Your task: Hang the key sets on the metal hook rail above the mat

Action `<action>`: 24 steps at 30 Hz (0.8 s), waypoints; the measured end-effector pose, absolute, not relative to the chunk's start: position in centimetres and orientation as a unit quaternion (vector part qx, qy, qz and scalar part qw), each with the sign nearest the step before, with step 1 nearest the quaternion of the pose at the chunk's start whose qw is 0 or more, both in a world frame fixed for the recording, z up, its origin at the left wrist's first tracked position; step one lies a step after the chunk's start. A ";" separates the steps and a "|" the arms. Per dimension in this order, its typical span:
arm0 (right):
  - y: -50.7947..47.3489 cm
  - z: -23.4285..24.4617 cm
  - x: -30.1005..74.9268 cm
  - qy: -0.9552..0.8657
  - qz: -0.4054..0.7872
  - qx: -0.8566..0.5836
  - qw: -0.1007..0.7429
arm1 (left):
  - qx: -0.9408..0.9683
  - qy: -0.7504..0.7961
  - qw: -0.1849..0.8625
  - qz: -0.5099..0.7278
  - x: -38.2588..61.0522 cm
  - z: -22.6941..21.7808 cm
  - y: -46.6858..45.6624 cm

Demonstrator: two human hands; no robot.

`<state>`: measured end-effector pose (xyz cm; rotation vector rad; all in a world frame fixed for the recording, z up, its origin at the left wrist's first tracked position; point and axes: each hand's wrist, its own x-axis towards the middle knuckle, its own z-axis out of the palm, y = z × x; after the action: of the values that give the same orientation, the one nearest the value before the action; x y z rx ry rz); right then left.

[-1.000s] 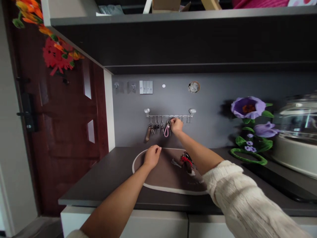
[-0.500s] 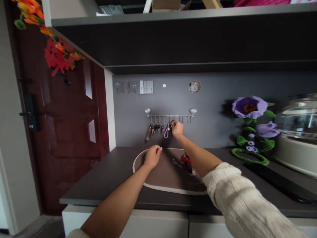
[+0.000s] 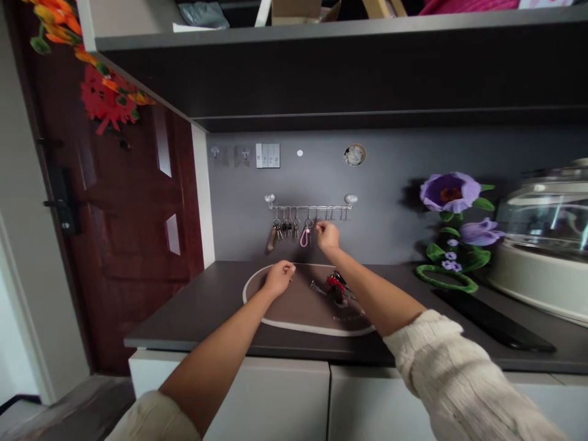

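Note:
My right hand [image 3: 327, 236] is raised at the wall with its fingers bent together, just right of a key ring with a pink strap [image 3: 304, 237]. A narrow gap shows between my fingertips and that ring, and nothing shows in them. The ring hangs from a clear hook rail [image 3: 311, 207]. Further left on the rail hang several other keys [image 3: 288, 229] and a brown key fob [image 3: 272, 239]. Over the brown mat [image 3: 294, 309] my left hand [image 3: 278, 278] is curled closed, with nothing visible in it. Beyond it on the mat lie a loose key [image 3: 316, 288] and a red-strapped key bunch [image 3: 337, 282].
Purple felt flowers [image 3: 450, 193] and a black flat object [image 3: 496, 318] are on the counter's right, beside a white appliance with a clear cover [image 3: 542, 269]. A dark shelf [image 3: 321, 73] overhangs the counter [image 3: 193, 312]. A red-brown door [image 3: 138, 257] stands at left.
My right hand has drawn slightly away from the pink-strapped key ring, which stays on the rail. My left hand keeps its curled pose over the mat. The camera view has shifted a little.

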<state>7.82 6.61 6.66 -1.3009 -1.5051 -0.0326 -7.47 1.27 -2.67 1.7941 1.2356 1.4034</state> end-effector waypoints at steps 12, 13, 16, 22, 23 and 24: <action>0.3 0.6 9.5 -0.696 0.091 -0.501 0.506 | 0.621 0.482 0.333 0.521 -4.5 -2.3 -1.1; -0.1 0.2 9.8 -0.703 0.084 -0.507 0.492 | 0.628 0.481 0.324 0.518 -4.3 -2.6 -0.9; -0.9 -0.8 10.2 -0.718 0.058 -0.531 0.447 | 0.655 0.474 0.304 0.504 -4.1 -3.4 -0.5; -1.8 -1.4 10.1 -0.749 0.002 -0.559 0.356 | 0.722 0.462 0.227 0.462 -4.4 -3.6 -0.5; -1.8 -1.5 10.0 -0.751 -0.002 -0.562 0.347 | 0.732 0.464 0.213 0.452 -4.5 -3.5 -0.5; -1.8 -1.5 10.0 -0.752 -0.006 -0.565 0.340 | 0.739 0.466 0.200 0.443 -4.6 -3.5 -0.5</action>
<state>9.99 -1.78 -1.48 -1.4714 -1.9561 -0.0151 -4.56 -0.47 -3.50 2.0665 1.3031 1.2384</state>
